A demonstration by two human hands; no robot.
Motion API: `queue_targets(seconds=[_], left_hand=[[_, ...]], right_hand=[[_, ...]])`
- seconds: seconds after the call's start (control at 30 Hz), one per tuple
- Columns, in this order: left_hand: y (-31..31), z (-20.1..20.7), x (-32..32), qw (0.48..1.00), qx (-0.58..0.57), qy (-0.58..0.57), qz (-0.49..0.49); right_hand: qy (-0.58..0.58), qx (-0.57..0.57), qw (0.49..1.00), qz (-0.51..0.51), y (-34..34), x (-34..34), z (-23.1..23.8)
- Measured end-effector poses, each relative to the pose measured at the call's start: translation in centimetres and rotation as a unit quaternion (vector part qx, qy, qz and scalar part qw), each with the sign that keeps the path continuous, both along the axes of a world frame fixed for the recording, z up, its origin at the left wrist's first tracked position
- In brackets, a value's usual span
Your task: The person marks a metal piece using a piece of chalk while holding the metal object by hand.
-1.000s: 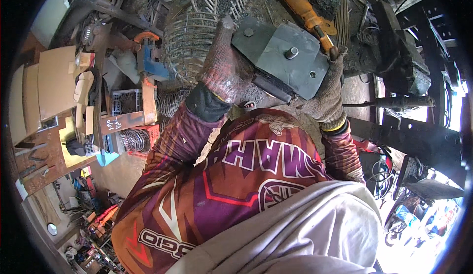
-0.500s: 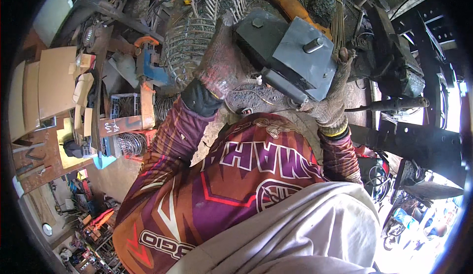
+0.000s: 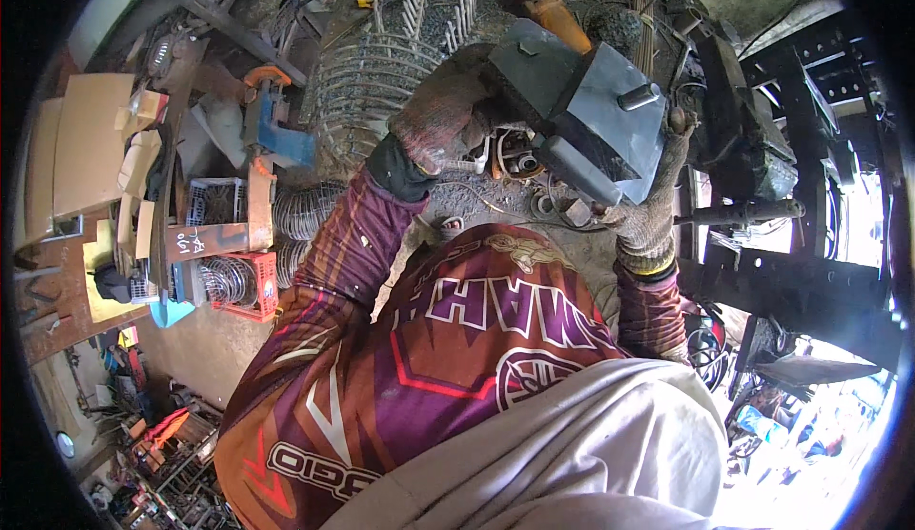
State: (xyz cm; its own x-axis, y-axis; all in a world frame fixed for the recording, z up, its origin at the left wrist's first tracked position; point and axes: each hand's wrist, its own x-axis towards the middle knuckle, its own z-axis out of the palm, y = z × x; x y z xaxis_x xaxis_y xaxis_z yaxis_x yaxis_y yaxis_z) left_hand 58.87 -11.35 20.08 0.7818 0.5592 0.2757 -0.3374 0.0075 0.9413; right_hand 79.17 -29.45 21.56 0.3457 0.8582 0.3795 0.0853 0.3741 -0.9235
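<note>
Both my gloved hands hold a dark grey metal bracket (image 3: 615, 125) up above the cluttered work surface. It has flat plates, a bolt head on its left plate, a round pin sticking out of the right plate and a tube along its near edge. My left hand (image 3: 440, 111), in a dirty reddish glove, is closed on the bracket's left side, its fingertips partly hidden. At the lower right edge, my right hand (image 3: 653, 201), in a grey knitted glove, supports the bracket, its thumb up along the right side.
Beyond the bracket lies an orange angle grinder (image 3: 555, 20) with a reddish disc. A stack of curved metal rods (image 3: 367, 87) is at left, beside a blue clamp-like tool (image 3: 276, 130). A red crate (image 3: 250, 287) holds wire rings. Dark steel beams (image 3: 810, 287) stand at right.
The bracket has tilted and shifted slightly right, its pin now pointing more to the right. My left hand has moved down and right with it, uncovering small metal parts beneath.
</note>
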Motion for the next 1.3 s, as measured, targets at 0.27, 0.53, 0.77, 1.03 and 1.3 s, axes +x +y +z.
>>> queue_targets(seconds=[0.27,0.53,0.77,1.03,1.3], left_hand=[[-0.2,-1.3,1.2,0.99,-0.127,-0.066,0.005],[-0.6,2.2,0.0,0.952,0.219,0.075,0.201],[-1.1,11.5,-0.8,0.889,0.433,0.068,0.132],[-2.4,15.6,4.7,0.753,0.604,0.25,-0.068],[-2.1,15.5,6.9,0.724,0.576,0.328,-0.192]], right_hand=[[0.022,0.011,1.0,-0.014,-0.1,-0.2,-0.1],[-0.04,0.029,0.998,-0.045,-0.5,0.3,-1.2],[-0.036,0.033,0.998,-0.041,-0.8,1.0,-3.4],[0.064,0.04,0.996,0.046,-0.8,-0.1,-4.1],[0.24,-0.043,0.962,0.122,-0.3,1.0,-5.1]])
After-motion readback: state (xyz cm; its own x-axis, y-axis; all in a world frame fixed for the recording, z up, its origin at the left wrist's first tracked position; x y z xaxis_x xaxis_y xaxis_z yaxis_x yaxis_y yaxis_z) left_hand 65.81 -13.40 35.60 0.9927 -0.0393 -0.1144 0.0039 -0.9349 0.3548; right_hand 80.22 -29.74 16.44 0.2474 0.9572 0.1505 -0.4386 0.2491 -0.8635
